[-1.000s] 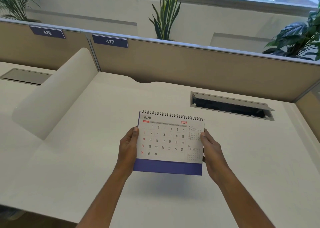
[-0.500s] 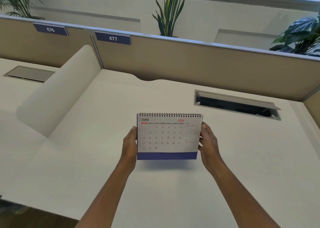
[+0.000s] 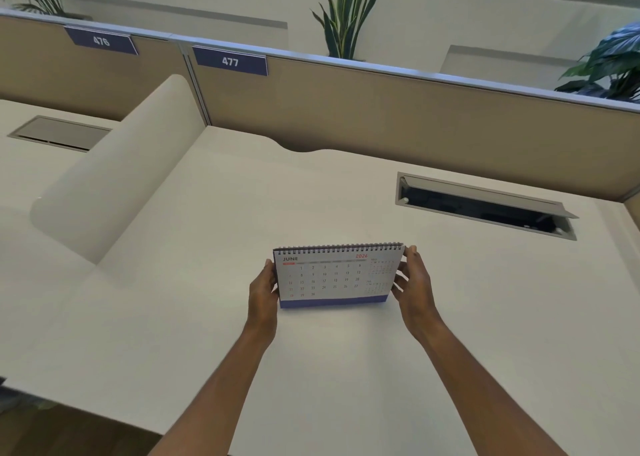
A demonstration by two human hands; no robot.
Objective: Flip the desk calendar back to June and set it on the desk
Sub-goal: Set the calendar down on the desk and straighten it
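Observation:
The desk calendar point(image 3: 332, 277) is a spiral-bound stand with a white page reading JUNE 2026 and a blue base strip. It stands upright, tilted back, with its base at or on the white desk point(image 3: 214, 317) near the middle. My left hand point(image 3: 264, 291) grips its left edge. My right hand point(image 3: 414, 282) touches its right edge with the fingers spread loosely. Both forearms reach in from the bottom of the view.
An open cable hatch point(image 3: 485, 206) lies in the desk to the back right. A beige partition point(image 3: 398, 116) with a 477 label point(image 3: 230, 61) runs along the back. A rounded white divider point(image 3: 114, 178) rises on the left. The desk's front edge is at lower left.
The calendar moved forward and down from mid-air to the desk surface. Both hands followed it, and the right hand's fingers have loosened on the edge.

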